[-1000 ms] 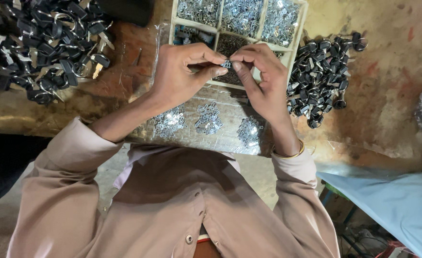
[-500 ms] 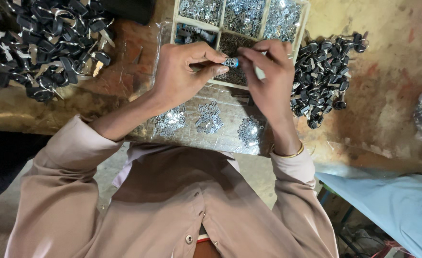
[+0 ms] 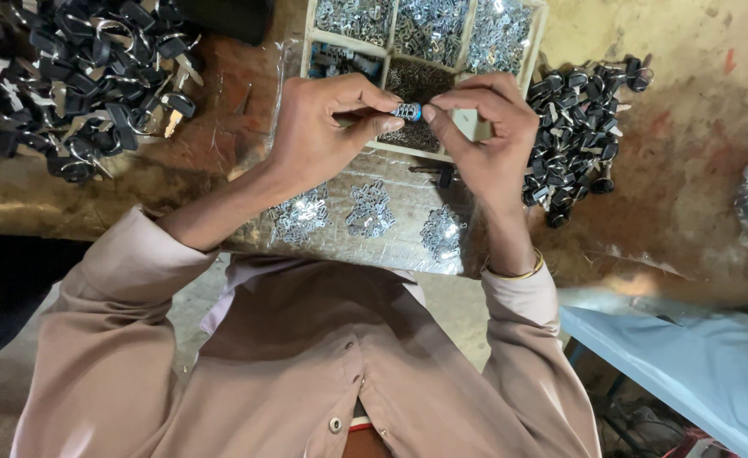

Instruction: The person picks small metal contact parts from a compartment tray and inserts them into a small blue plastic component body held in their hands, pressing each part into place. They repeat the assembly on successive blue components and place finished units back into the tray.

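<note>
A small blue and silver cylindrical part [image 3: 408, 111] is pinched between the fingertips of both hands, above a white divided tray [image 3: 469, 127]. My left hand [image 3: 327, 127] grips its left end with thumb and forefinger. My right hand [image 3: 488, 127] holds the right end, fingers curled over it. The tray's compartments hold several small silver metal pieces and, in one, dark tiny parts [image 3: 416, 80].
A heap of black-headed keys [image 3: 77, 76] lies at the upper left, a second heap [image 3: 577, 119] right of the tray. Three small piles of silver pieces [image 3: 369, 208] rest on a clear plastic sheet near the table edge. A blue surface [image 3: 687, 365] sits at lower right.
Both hands stay at the tray holding the small part; the right hand's fingers have shifted slightly around it. The view has barely moved.
</note>
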Available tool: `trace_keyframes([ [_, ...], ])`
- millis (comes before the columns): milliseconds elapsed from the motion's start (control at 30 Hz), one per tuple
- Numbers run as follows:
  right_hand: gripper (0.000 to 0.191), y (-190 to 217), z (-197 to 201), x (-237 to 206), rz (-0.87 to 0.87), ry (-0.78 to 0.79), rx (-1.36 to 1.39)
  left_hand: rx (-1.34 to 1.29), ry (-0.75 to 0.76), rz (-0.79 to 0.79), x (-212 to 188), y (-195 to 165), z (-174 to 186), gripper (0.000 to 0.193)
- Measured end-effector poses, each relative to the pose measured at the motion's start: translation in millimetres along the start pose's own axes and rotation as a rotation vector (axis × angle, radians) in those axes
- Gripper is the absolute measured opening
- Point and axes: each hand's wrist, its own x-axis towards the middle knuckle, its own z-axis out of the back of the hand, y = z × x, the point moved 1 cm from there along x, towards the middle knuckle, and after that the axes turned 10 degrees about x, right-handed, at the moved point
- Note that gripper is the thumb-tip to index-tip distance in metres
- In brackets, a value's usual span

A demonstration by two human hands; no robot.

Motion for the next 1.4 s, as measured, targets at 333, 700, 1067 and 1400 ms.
trace_keyframes([
  [333,0.013,-14,-14,-7,-0.362,0.043,0.735,-0.017,-0.004,-0.003,0,0,-1,0.014],
  [700,0.029,7,-4,5,-0.251,0.27,0.351,-0.053,-0.011,0.005,-2,3,-1,0.014],
  [1067,0.015,49,28,-40,-0.049,0.345,-0.626,-0.122,-0.023,-0.026,-6,9,-3,0.014],
  [1400,0.016,38,10,-98,-0.115,0.159,-0.553,-0.061,-0.01,-0.091,-22,-10,4,0.015],
])
